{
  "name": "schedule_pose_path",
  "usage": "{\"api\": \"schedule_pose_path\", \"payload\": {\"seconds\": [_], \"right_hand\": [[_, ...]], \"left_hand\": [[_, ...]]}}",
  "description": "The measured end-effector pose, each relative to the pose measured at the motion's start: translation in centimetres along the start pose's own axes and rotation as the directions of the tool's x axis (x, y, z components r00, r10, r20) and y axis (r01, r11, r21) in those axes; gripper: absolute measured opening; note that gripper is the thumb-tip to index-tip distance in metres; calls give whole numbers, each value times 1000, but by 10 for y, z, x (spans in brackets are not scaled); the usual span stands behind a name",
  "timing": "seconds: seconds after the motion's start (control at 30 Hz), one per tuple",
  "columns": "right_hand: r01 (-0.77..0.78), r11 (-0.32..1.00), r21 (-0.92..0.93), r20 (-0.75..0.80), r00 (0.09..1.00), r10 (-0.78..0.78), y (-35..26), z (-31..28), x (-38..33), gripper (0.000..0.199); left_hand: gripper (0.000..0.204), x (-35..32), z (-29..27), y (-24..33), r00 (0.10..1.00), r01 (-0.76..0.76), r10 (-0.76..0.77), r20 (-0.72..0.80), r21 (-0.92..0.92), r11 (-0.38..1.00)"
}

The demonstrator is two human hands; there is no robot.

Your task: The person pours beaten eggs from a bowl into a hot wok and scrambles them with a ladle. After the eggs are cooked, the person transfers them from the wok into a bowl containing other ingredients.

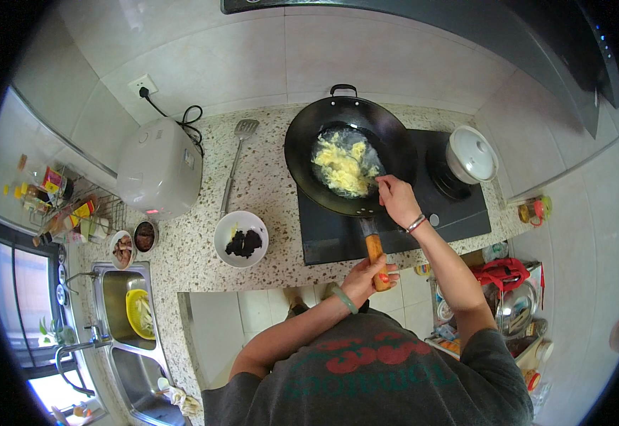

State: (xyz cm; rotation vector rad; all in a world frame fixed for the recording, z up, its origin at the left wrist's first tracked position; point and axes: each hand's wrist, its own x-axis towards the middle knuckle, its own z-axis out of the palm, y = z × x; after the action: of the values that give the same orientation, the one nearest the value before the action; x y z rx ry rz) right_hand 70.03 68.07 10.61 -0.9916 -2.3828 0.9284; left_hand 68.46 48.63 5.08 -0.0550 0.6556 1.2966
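A large black wok (pixel 302 163) stands on the dark cooktop (pixel 330 245), with scrambled egg (pixel 345 167) in clear bubbling liquid at its middle. My left hand (pixel 365 281) is closed round the wok's wooden handle (pixel 375 252), near its end. Over the wok's near right side, my right hand (pixel 399 202) pinches a thin utensil that reaches into the egg. Its far end is lost among the egg, so I cannot tell its kind. To the left, a white bowl (pixel 221 245) with dark pieces in it sits on the speckled counter.
A slotted metal spatula (pixel 234 167) lies behind the bowl, beside a rice cooker (pixel 159 170). A lidded white pot (pixel 472 155) stands on the right burner. Two small bowls of food (pixel 123 250) are near the sink (pixel 114 284), which holds a yellow basket (pixel 133 312).
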Motion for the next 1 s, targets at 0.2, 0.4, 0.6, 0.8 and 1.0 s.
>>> {"api": "schedule_pose_path", "payload": {"seconds": [0.2,0.4,0.6,0.8,1.0], "right_hand": [[-313,772,554,168,950,265,6,14,39,30],[-129,929,348,-29,989,148,6,23,56,27],[294,906,-303,-197,911,-362,-8,1,47,21],[299,835,-461,-156,899,-408,6,-11,46,19],[315,846,-430,-91,917,-387,13,0,35,19]], "left_hand": [[45,0,0,1,1000,-2,3,18,-13,1000],[43,1,-2,0,1000,1,0,30,-23,1000],[41,4,-5,-3,1000,-8,8,14,-30,1000],[41,1,-1,-1,1000,-8,8,11,-26,1000],[42,1,-1,-1,1000,-7,7,-3,-9,1000]]}}
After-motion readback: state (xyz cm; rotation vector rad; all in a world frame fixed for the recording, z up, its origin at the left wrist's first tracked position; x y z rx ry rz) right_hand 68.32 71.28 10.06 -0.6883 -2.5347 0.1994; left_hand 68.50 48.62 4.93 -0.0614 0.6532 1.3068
